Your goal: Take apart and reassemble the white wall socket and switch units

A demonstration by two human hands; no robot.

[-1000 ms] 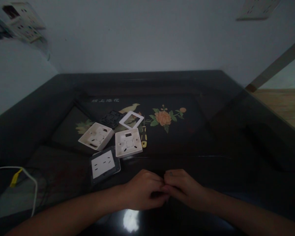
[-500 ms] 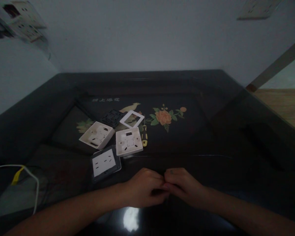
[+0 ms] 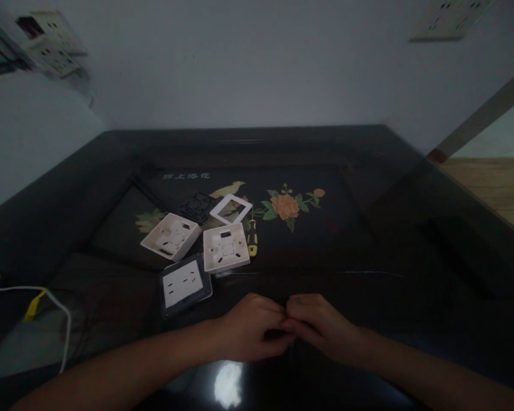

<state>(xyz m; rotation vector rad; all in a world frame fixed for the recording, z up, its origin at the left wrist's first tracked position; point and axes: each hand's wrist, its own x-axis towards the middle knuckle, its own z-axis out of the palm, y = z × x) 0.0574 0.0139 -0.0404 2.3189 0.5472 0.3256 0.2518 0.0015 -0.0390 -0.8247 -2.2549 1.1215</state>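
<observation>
My left hand (image 3: pixel 255 328) and my right hand (image 3: pixel 319 325) rest together at the near side of the dark table, their curled fingers touching. Both are closed, and I see nothing held in them. Nearest my left hand lies a socket panel (image 3: pixel 182 283) with a white face and dark surround. Beyond it are two white wall-mount back boxes, one on the left (image 3: pixel 171 235) and one on the right (image 3: pixel 227 246), open sides up. A white square frame (image 3: pixel 231 209), a black slotted plate (image 3: pixel 197 206) and a yellow-and-black screwdriver (image 3: pixel 252 237) lie around them.
The glossy table (image 3: pixel 346 251) bears a flower-and-bird picture and meets the wall at the back. A white cable (image 3: pixel 66 319) with a yellow tag (image 3: pixel 34 305) runs down the left. Wall sockets (image 3: pixel 53 54) sit at upper left, another wall socket (image 3: pixel 452 20) at upper right.
The view has shifted very slightly, with the wall and table things appearing a little lower. My hands and the parts on the table keep their places.
</observation>
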